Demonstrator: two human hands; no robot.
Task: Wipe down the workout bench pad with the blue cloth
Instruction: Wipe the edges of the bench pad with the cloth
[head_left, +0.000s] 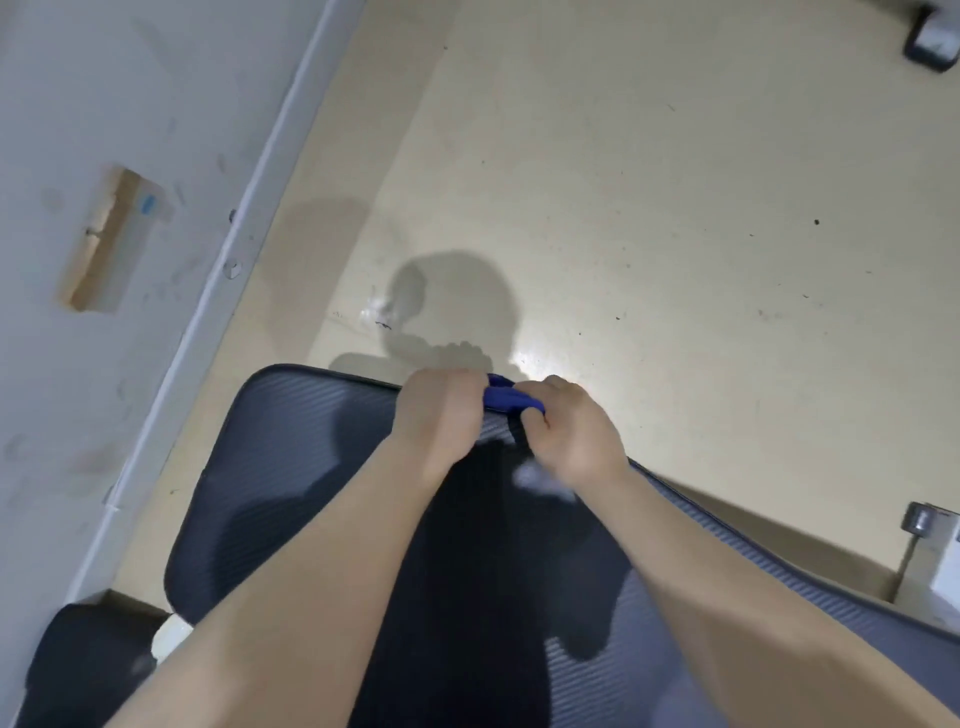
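Gripping blue cloth (506, 397) with 2 hands at far edge of bench pad (291, 467). Left hand (441, 415) curling into fist on cloth's left end. Right hand (569, 434) pinching cloth's right end. Cloth bunching up between both hands, touching pad's edge. Casting shadow on pale floor (675, 234) just beyond.

Cream floor (649, 208), scuffed and specked; white wall (104, 78) with taped cardboard patch (111, 241); grey caster (932, 44), upper right.
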